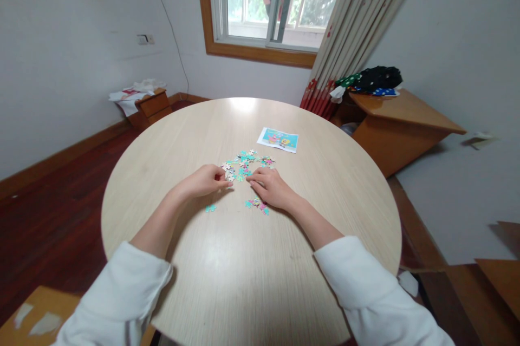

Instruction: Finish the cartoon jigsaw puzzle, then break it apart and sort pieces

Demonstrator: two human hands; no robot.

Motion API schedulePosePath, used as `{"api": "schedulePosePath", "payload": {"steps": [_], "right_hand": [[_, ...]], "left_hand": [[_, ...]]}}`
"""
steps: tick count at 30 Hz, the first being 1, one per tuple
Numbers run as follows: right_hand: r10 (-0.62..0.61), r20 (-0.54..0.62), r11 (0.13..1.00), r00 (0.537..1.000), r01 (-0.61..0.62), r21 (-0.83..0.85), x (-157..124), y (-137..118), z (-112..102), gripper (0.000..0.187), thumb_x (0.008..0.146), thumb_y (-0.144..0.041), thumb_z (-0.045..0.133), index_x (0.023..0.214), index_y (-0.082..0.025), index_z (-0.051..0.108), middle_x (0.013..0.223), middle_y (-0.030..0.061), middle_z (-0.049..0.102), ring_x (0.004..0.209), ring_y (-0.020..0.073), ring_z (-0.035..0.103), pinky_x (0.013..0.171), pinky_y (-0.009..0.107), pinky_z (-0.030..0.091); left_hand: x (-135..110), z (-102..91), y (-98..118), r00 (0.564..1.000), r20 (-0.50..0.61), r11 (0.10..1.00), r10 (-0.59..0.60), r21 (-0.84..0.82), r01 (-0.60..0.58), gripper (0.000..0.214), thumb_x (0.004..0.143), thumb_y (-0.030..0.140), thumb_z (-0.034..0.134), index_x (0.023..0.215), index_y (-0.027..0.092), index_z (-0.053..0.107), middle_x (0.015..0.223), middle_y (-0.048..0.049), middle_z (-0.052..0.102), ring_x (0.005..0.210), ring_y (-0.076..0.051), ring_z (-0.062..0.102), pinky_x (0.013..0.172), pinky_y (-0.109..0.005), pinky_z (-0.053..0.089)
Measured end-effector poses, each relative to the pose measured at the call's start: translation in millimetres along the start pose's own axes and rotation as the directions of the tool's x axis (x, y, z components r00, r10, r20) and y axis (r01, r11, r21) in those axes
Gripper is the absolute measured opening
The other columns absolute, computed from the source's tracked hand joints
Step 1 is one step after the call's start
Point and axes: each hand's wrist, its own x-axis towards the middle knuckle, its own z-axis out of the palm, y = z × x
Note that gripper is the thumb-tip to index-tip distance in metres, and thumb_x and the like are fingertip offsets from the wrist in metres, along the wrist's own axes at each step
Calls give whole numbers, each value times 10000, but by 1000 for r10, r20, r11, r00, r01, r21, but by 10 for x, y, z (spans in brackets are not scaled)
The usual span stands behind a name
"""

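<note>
Turquoise and white puzzle pieces (246,157) dot the table (244,265).

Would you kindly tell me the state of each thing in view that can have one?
Puzzle pieces: loosely heaped, overlapping
Smaller cluster: apart from the heap; joining unclear
Picture sheet: unfurled, picture up
Left hand: fingers bent, grip unclear
Right hand: fingers bent, grip unclear
Curtain: gathered aside
Dark clothes: heaped

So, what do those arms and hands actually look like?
They are a person's. The left sleeve and right sleeve are plain white and loose, ending well short of the wrists. The left hand and right hand wear no gloves; no watch, bracelet or cable shows.
</note>
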Motion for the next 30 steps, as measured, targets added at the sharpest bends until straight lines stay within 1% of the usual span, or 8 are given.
{"api": "schedulePosePath", "payload": {"steps": [3, 7, 10, 13, 18, 23, 26, 30], "right_hand": [[12, 5, 1000, 1000, -12, 8, -4, -12, -11, 218, 886, -177, 485, 991, -186, 675, 935, 73, 649, 911, 185, 563, 841, 346, 370], [36, 12, 999, 999, -36, 2, -9, -18, -14, 217, 888, -183, 485, 986, -178, 679, 969, 83, 650, 932, 194, 564, 833, 360, 364], [38, 18, 999, 999, -38, -6, -7, -12, -7, 223, 890, -188, 481, 990, -174, 679, 973, 90, 649, 937, 199, 566, 834, 367, 367], [24, 8, 1000, 1000, -24, -10, -5, -7, -3, 226, 884, -182, 484, 1004, -171, 675, 989, 95, 650, 957, 201, 567, 865, 377, 368], [-6, 23, 1000, 1000, 6, -22, -15, -25, -15, 265, 889, -210, 481, 1111, -183, 623, 1204, 114, 592, 1149, 225, 503, 957, 420, 322], [31, 125, 996, 992, -19, -90, -18, -59, -43, 361, 923, -250, 416, 1265, -180, 510, 1356, 149, 478, 1280, 247, 388, 991, 459, 261], [36, 142, 995, 989, -22, -94, -10, -71, -65, 320, 935, -234, 384, 1203, -183, 552, 1306, 134, 529, 1222, 234, 447, 957, 446, 260], [94, 64, 993, 993, -89, -83, 9, -57, -78, 234, 923, -226, 431, 975, -179, 654, 1136, 97, 647, 1066, 216, 551, 906, 411, 261]], "left_hand": [[86, 100, -64, 999, -43, 997, 15, 78, -11, 376, 669, 471, 579, 504, 193, 386, 479, 45, 374, 501, -99, 328, 498, -251, 218], [114, 59, -198, 996, -72, 987, -61, 146, 71, 362, 655, 475, 596, 508, 194, 422, 470, 41, 400, 493, -107, 342, 504, -260, 217], [105, -3, -257, 992, -93, 990, -90, 100, 99, 355, 636, 479, 610, 518, 194, 435, 467, 45, 396, 493, -107, 342, 505, -258, 224], [105, 3, -247, 987, -148, 998, -55, 26, 59, 368, 631, 504, 611, 547, 193, 434, 496, 45, 415, 508, -105, 349, 505, -250, 237], [124, 51, -210, 987, -152, 998, -42, 40, 49, 393, 644, 538, 586, 539, 188, 443, 521, 33, 443, 528, -111, 373, 507, -249, 252], [109, -52, -288, 974, -155, 982, -162, 74, 175, 302, 615, 451, 603, 533, 188, 480, 487, 24, 463, 504, -120, 396, 500, -257, 262], [84, -123, -347, 951, -204, 965, -234, 72, 253, 275, 611, 427, 603, 529, 188, 494, 461, 21, 467, 487, -123, 404, 492, -259, 257], [73, -155, -380, 917, -291, 946, -272, 96, 310, 249, 628, 404, 589, 539, 186, 507, 489, 4, 505, 520, -139, 447, 507, -260, 268]]}}
